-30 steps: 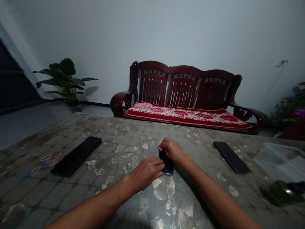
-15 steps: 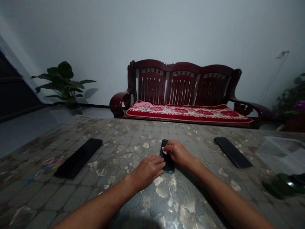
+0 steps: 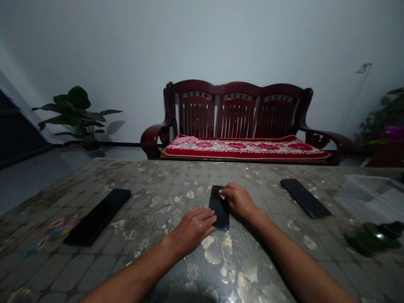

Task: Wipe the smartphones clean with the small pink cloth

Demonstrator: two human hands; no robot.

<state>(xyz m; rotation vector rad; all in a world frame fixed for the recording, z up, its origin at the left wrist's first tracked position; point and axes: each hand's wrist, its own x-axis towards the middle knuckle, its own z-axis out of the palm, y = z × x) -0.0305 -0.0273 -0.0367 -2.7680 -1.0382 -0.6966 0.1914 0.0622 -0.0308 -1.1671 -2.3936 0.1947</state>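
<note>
A black smartphone (image 3: pixel 221 214) lies face up on the table in front of me. My left hand (image 3: pixel 198 225) rests at its left edge, fingers curled together against the side and holding it there. My right hand (image 3: pixel 237 198) is over the upper right part of the screen, fingertips pinched on a small pale pink cloth (image 3: pixel 222 194) that touches the glass. Most of the cloth is hidden by the fingers. Farther off to the left lies a second black phone (image 3: pixel 99 216), and to the right a third dark phone (image 3: pixel 304 198).
Coloured rubber bands (image 3: pixel 59 227) lie beside the left phone. At the right stand a clear plastic box (image 3: pixel 369 195) and a green bottle (image 3: pixel 372 239). A patterned cover spreads over the table (image 3: pixel 164 185). Beyond it are a wooden bench (image 3: pixel 238 109) and a potted plant (image 3: pixel 78 111).
My right hand and the pink cloth have shifted slightly up and right across the screen. The left hand keeps its place at the phone's edge. The whole view has turned a little.
</note>
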